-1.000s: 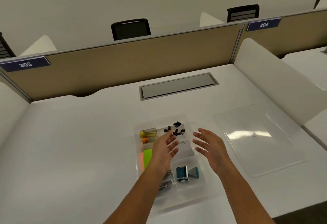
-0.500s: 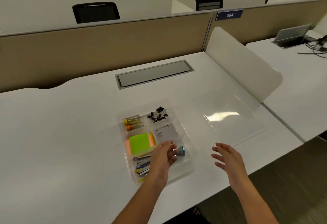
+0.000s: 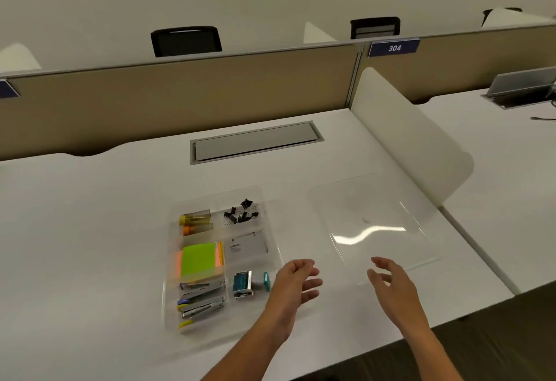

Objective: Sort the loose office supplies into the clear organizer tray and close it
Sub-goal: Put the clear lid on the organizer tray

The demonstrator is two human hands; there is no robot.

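Observation:
The clear organizer tray (image 3: 171, 263) lies uncovered on the white desk. It holds black binder clips (image 3: 241, 215), yellow and orange tubes (image 3: 194, 223), a green sticky-note pad (image 3: 200, 257), a white card box (image 3: 249, 246), staplers (image 3: 203, 299) and a teal staple box (image 3: 242, 283). Its clear lid (image 3: 370, 224) lies flat to the right. My left hand (image 3: 296, 282) hovers open just right of the tray's near corner. My right hand (image 3: 391, 282) hovers open over the lid's near edge. Neither hand holds anything.
A grey cable hatch (image 3: 255, 142) is set into the desk behind the tray. A white side divider (image 3: 415, 139) stands right of the lid. The desk's front edge (image 3: 361, 353) runs just under my forearms. A tan partition (image 3: 180, 94) backs the desk.
Both hands have left the tray and moved right toward the lid. The left hand no longer covers the tray's contents. The camera view swung right, then back.

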